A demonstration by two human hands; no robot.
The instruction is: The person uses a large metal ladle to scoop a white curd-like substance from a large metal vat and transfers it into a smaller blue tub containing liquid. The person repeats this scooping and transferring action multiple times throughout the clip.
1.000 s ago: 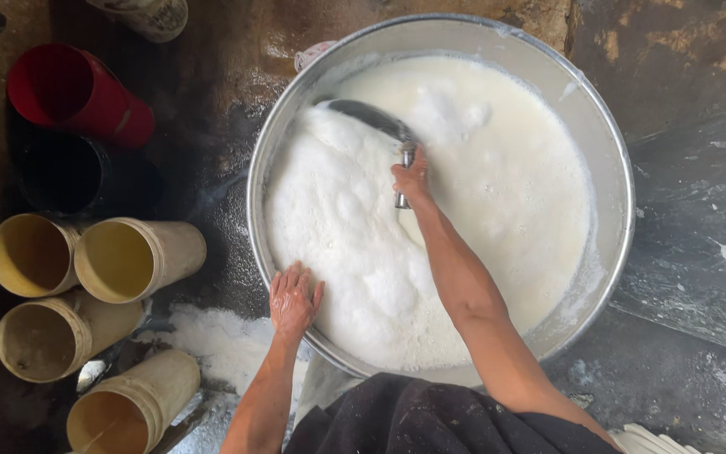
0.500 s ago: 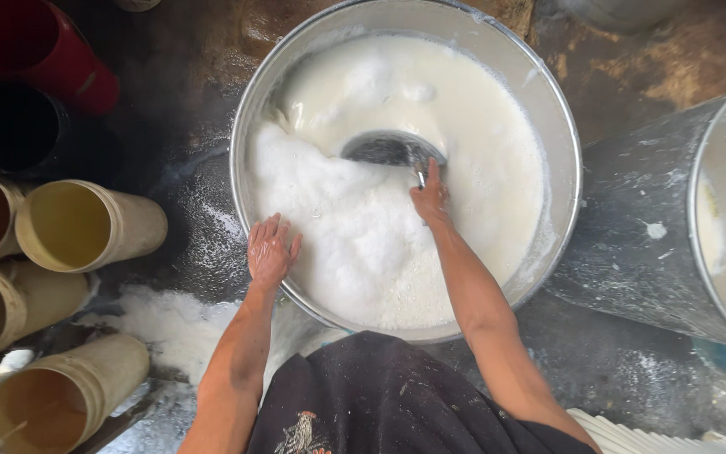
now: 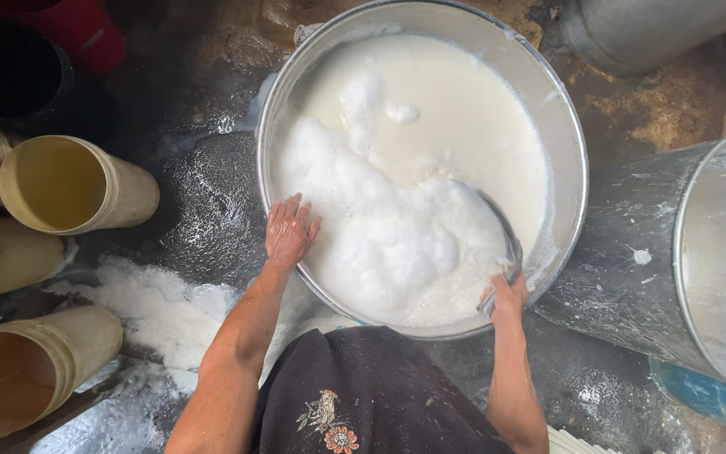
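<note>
A large metal basin (image 3: 566, 126) of white liquid stands on the wet dark floor (image 3: 203, 210) and serves as the landmark. Inside it, thick white foam (image 3: 380, 227) is heaped over the near and left part of the surface, while the far and right part shows smooth, foam-free liquid. A metal ladle (image 3: 504, 244) is sunk into the foam close to the basin's near right rim, its bowl mostly hidden. The right hand (image 3: 506, 298) is placed at that near rim with its fingers clamped on the ladle's handle. The left hand (image 3: 289, 231) is laid flat on the basin's left rim, its fingers spread apart and holding nothing.

Judged from this, the skimming is only partly done: about half the surface appears cleared, and a large mass of foam is left gathered in the basin. Left of the basin, a patch of white foam (image 3: 161, 307) lies on the floor beside several yellowish tubular moulds (image 3: 132, 193) lying on their sides. Right of the basin, a second metal vessel (image 3: 632, 269) is seen.
</note>
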